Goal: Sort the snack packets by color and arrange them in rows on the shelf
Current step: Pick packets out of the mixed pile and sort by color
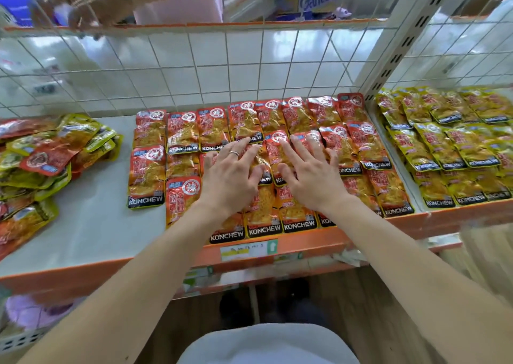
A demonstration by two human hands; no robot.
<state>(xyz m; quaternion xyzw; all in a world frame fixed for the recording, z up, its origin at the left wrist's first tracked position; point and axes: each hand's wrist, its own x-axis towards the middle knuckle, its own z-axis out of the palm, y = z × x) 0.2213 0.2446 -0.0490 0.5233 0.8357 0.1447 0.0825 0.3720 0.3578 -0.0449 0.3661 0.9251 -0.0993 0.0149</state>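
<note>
1. Fingers (242, 149) of both hands are straight and spread apart. They lie flat on the red packets (181, 134) and grip nothing.
2. Left hand (233, 173) rests palm-down on the middle rows of the red block. One of its fingers carries a ring (234, 153).
3. Right hand (312, 179) rests palm-down just beside the left hand. The two thumbs are near each other but apart.
4. Red packets lie flat in overlapping rows on the shelf (97, 202). The block runs from the wire mesh (194, 66) at the back to the orange front edge (291, 243), and fills the right part of this bay up to the post (410, 30).
5. Yellow packets (444, 144) lie flat in overlapping rows in the next bay, to the right of the post.
6. Pile (47, 155) of red and yellow packets, mixed and lying at all angles, sits at the left end of the shelf. Bare shelf separates it from the red block.
7. Label (244, 250) is fixed to the front edge, below the red block. Its text is too small to read.
</note>
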